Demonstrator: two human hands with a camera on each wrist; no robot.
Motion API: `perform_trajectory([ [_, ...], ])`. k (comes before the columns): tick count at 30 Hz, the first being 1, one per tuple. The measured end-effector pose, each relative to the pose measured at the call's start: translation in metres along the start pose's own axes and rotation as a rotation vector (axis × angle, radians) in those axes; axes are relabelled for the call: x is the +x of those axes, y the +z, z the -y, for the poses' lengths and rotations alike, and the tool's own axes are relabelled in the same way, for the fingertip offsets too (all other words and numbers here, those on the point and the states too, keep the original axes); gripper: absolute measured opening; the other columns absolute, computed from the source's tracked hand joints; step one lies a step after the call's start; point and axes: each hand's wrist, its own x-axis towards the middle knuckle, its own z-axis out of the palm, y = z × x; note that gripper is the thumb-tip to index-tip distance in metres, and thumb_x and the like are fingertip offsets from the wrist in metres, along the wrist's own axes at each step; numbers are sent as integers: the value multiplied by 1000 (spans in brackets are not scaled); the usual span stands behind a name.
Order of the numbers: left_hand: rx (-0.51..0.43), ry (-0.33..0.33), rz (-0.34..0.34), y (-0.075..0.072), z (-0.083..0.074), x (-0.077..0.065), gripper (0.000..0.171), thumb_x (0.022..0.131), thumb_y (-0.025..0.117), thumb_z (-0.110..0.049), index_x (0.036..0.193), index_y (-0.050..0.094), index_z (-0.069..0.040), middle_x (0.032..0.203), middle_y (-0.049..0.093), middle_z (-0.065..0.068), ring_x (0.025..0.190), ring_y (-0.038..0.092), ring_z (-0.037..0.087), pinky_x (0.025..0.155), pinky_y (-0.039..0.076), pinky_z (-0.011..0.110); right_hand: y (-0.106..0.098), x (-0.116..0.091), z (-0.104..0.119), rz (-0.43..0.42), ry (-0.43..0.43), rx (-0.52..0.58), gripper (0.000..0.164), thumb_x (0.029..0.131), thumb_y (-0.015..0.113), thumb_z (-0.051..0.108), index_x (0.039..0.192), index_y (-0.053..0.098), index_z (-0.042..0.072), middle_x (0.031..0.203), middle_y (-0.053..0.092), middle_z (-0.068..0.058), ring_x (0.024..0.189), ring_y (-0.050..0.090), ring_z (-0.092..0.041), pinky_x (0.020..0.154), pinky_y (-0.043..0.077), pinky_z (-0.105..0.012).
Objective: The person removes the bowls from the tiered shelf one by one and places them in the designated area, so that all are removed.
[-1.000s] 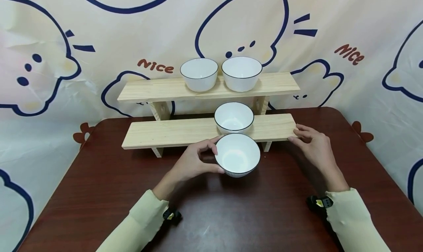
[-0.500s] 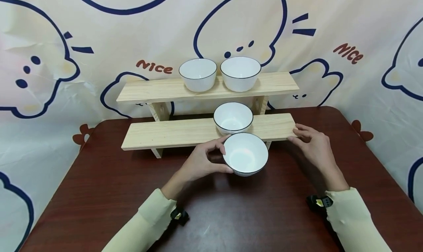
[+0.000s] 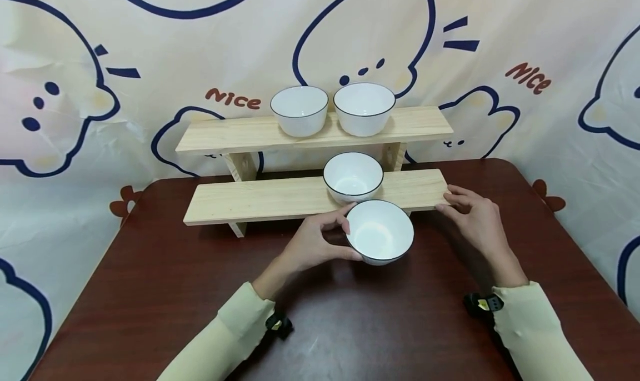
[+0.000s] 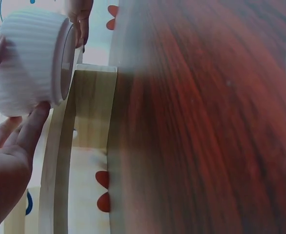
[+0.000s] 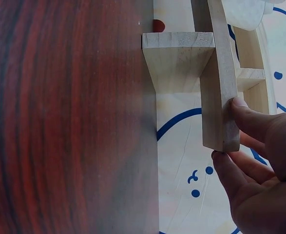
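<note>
My left hand (image 3: 322,241) grips a white bowl (image 3: 381,231) with a dark rim by its left side, thumb in front and fingers behind. The bowl is held in front of the lower shelf board (image 3: 255,200), its mouth upward and towards me. In the left wrist view the ribbed outside of this bowl (image 4: 30,63) shows above the fingers (image 4: 33,126). At the right end of that board, my right hand (image 3: 472,220) pinches the corner; the right wrist view shows the thumb (image 5: 252,117) on the board's edge (image 5: 225,97).
Another white bowl (image 3: 353,176) stands on the lower board, just behind the held one. Two more, a left bowl (image 3: 300,111) and a right bowl (image 3: 364,110), sit on the upper board (image 3: 220,136). The wooden stand rests on a dark brown table (image 3: 150,292) before a printed cloth (image 3: 200,48).
My left hand has carried the bowl to the right along the front of the lower board, quicker at first, then slowly. The right hand has stayed at the board's end.
</note>
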Motion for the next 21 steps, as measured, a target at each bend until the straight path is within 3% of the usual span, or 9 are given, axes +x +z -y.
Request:
perform_trajectory([
  [7, -56, -42, 24, 8, 1, 3, 43, 64, 95, 0, 87, 59, -7, 149, 52, 2, 131, 55, 12, 101, 50, 31, 2, 0, -1, 3, -3, 4, 37, 88, 80, 10, 119, 70, -9, 132, 63, -24, 118, 61, -44, 84, 54, -56],
  [16, -79, -75, 47, 17, 2, 8, 42, 64, 94, 3, 86, 60, -4, 150, 52, 5, 126, 59, 15, 95, 53, 29, 0, 0, -1, -6, -8, 5, 36, 88, 81, 11, 117, 71, -8, 131, 64, -24, 118, 61, -44, 83, 54, -53],
  [18, -86, -84, 55, 19, 2, 9, 41, 64, 94, 4, 86, 60, -4, 150, 52, 7, 125, 60, 17, 94, 54, 29, 0, 0, -1, -5, -5, 1, 36, 88, 81, 11, 118, 71, -8, 132, 64, -23, 117, 62, -43, 82, 56, -45],
  [21, -77, -96, 62, 22, 2, 10, 41, 64, 94, 3, 85, 60, -4, 150, 52, 7, 124, 61, 17, 93, 54, 28, 1, 0, -1, -1, 0, -4, 37, 88, 81, 12, 119, 70, -7, 132, 64, -22, 117, 63, -42, 78, 51, -20],
])
